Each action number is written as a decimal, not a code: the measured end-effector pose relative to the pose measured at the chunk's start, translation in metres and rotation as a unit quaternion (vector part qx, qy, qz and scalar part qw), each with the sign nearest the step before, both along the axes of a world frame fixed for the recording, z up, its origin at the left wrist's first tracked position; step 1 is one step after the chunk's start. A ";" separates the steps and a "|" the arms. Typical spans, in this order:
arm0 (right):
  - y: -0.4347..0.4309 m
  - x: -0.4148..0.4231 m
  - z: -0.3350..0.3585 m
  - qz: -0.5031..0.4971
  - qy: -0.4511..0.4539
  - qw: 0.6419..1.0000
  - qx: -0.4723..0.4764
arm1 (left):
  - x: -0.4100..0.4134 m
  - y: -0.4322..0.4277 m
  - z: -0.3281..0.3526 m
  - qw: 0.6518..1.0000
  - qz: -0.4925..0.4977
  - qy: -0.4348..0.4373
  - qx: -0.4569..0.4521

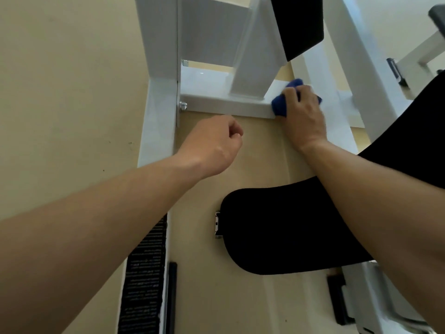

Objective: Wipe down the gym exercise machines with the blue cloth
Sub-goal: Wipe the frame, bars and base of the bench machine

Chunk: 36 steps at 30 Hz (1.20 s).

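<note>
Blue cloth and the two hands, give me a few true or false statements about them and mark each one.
1. The right hand grips the blue cloth. True.
2. The blue cloth lies on the black seat pad. False: it presses against the white crossbar, away from the seat pad.
3. The left hand holds nothing. True.
4. The bolt sits at the crossbar's right end. False: it is at the left end.

The white painted metal frame bar (pixel 224 104) is showing a smooth, glossy coat that is catching soft reflections, and the small silver metal bolt (pixel 183 106) on it is gleaming. The bunched blue fabric cloth (pixel 279 106) is looking soft and matt. The rounded black seat pad (pixel 277 232) is appearing matt, and the beige floor (pixel 60 92) is looking smooth and dull.
</note>
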State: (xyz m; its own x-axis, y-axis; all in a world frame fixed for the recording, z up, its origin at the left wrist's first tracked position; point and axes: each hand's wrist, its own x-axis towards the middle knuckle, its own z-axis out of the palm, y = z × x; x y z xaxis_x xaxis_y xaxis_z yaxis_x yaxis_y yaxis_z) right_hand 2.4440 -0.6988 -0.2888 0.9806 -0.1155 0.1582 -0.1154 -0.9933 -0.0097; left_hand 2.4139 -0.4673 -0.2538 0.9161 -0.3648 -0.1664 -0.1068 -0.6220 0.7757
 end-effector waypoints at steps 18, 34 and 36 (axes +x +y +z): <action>0.037 -0.029 0.014 -0.117 -0.007 0.990 0.075 | -0.020 0.094 0.036 0.998 0.032 -0.027 0.043; 0.172 -0.186 0.137 -0.046 0.172 0.956 0.235 | -0.163 0.177 0.113 0.953 0.132 0.181 0.202; 0.180 -0.198 0.160 -0.033 0.197 0.951 0.235 | -0.175 0.179 0.135 0.947 0.129 0.195 0.219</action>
State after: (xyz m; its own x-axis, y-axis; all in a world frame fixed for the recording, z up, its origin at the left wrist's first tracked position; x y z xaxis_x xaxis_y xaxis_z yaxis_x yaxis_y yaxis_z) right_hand 2.2459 -0.5190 -0.1284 0.9411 -0.1468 -0.3048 -0.2649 -0.8800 -0.3942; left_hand 2.2385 -0.2884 -0.1192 0.8026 0.0460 -0.5947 0.3352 -0.8595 0.3859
